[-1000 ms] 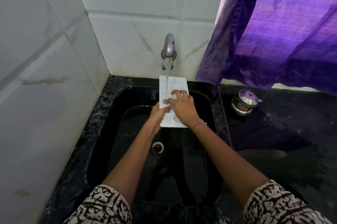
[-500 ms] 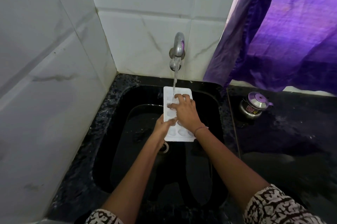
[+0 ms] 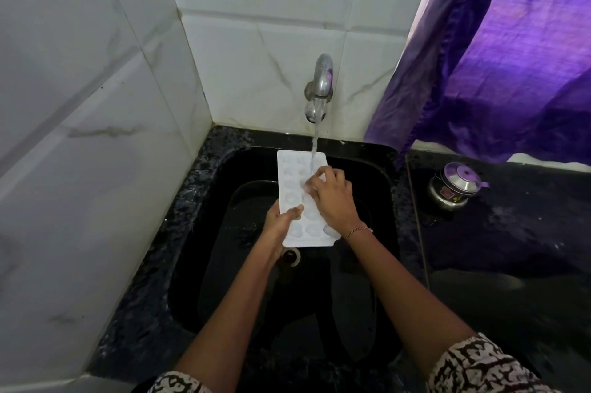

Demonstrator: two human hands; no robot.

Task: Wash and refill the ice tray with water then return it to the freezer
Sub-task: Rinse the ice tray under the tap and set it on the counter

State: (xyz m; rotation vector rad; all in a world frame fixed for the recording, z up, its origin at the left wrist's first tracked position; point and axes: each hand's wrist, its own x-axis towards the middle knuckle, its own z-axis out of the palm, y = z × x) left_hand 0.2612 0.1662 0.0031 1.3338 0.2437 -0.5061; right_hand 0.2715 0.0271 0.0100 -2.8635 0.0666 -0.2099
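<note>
A white ice tray (image 3: pixel 292 180) is held over the black sink (image 3: pixel 380 168), cups facing up, under the running tap (image 3: pixel 320 85). The water stream lands on the tray's far right cups. My left hand (image 3: pixel 279 222) grips the tray's near left edge, thumb on top. My right hand (image 3: pixel 332 196) lies over the tray's right half, fingers bent down into the cups under the stream.
White marble-look tiles close in the left and back. A purple curtain (image 3: pixel 511 66) hangs at the right over the wet black counter (image 3: pixel 511 248), where a small steel lidded pot (image 3: pixel 455 184) stands. The sink drain (image 3: pixel 292 256) shows below the tray.
The tray has stayed under the tap while my right hand's fingers shifted over the cups. The camera view moved slightly, and the water stream looks fuller.
</note>
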